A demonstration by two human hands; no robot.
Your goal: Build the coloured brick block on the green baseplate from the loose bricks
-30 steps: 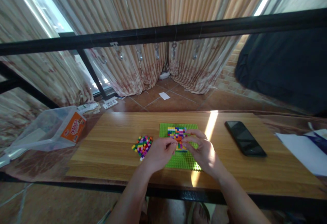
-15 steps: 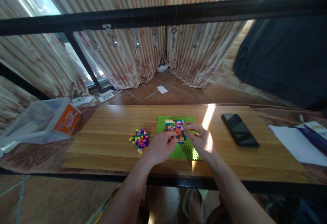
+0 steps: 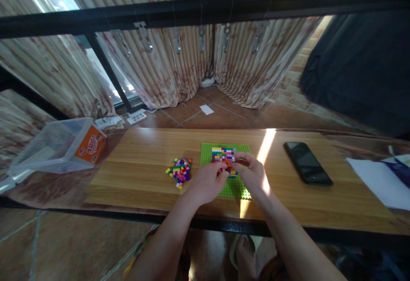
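Note:
A green studded baseplate [image 3: 236,189] lies on the wooden board, with a patch of many-coloured toy bricks [image 3: 223,153] built on it. My left hand [image 3: 209,182] comes over the plate's left side, thumb and forefinger pinched together at the lower part of the patch. Whatever those fingertips hold is too small to name. On the other side my right hand [image 3: 253,173] is bent with its fingertips at the patch's right edge, close to the left fingertips. Its grip is partly hidden. Left of the plate lies a loose pile of small bricks [image 3: 180,171].
A black phone [image 3: 307,163] rests on the wooden board [image 3: 137,165] to the right. White papers [image 3: 373,182] lie at the far right. At the left stands a clear plastic box [image 3: 54,144] with an orange label. A dark rail [image 3: 179,12] crosses in front of the curtains.
The view has shifted slightly, so the board and its things sit a little farther right. Both hands stay at the brick patch, their fingertips slightly closer together.

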